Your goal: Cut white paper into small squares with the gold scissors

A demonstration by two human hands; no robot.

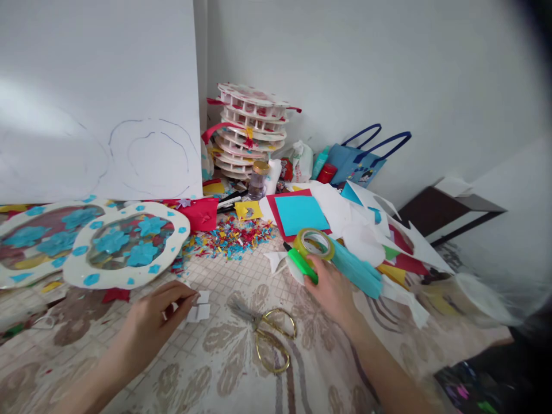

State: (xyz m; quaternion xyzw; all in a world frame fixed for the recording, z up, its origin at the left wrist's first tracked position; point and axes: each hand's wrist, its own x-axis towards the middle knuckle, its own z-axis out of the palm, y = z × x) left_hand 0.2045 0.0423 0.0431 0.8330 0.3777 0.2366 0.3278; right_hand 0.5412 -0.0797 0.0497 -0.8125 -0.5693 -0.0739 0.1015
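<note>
In the head view, the two hands are well apart over a patterned tablecloth (181,379). The left hand (161,316) has its fingertips drawn together at the edge of some small white pieces (199,312) lying on the cloth; I cannot tell whether they are clamped on one. The right hand (331,284) is closed on the rear end of a green marker (303,263), thumb on one side and fingers on the other, with the black tip pointing away to the left. Its fingertips are right by a roll of tape (302,237); whether they touch it is unclear.

Between the hands lie scissors (255,319), blades together and gold loops nearer the person. Beyond them, confetti (233,236) is strewn in front of a yellow square (242,210). A blue sheet (302,214) overlaps a red sheet (276,213) behind the tape, and crumpled blue paper (357,267) lies just right of it. On the left, a white frame (71,267) with blue flowers sits before a white board (99,75). A tiered stack (254,132) and a blue bag (357,164) stand at the wall.
</note>
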